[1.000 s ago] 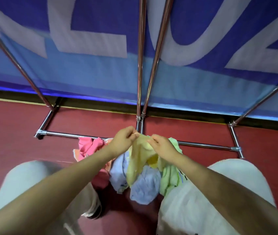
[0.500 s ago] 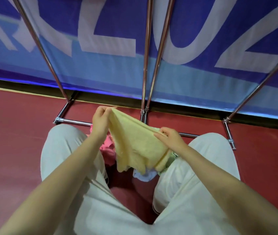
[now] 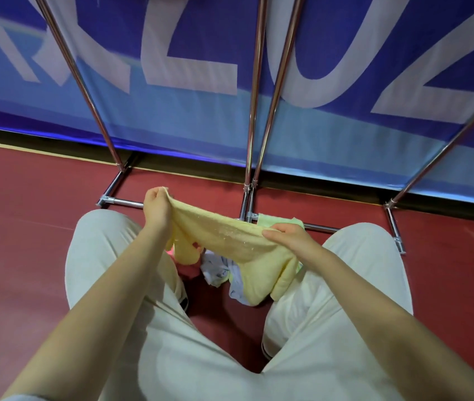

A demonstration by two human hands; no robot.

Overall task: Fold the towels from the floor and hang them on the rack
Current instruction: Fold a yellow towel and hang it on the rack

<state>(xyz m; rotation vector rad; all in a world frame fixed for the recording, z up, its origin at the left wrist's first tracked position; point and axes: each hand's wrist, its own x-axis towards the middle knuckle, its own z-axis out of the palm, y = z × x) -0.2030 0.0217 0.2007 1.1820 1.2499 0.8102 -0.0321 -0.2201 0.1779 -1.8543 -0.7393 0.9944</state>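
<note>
Head view: at the centre of the frame the left hand point(image 3: 157, 208) pinches one corner of a pale yellow terry towel point(image 3: 230, 241), and the right hand point(image 3: 290, 240) pinches its other end, so it stretches between them above the knees. Both ends hang bunched below the hands; folded like this, the towel would likely crease unevenly. Crumpled pink, white and green towels point(image 3: 215, 270) lie on the red floor point(image 3: 27, 212) beneath. The chrome tube rack point(image 3: 254, 111) rises behind. Large white letters cross the blue banner point(image 3: 172, 125) at the top; "L" and "U" are legible, the rest cut off.
</note>
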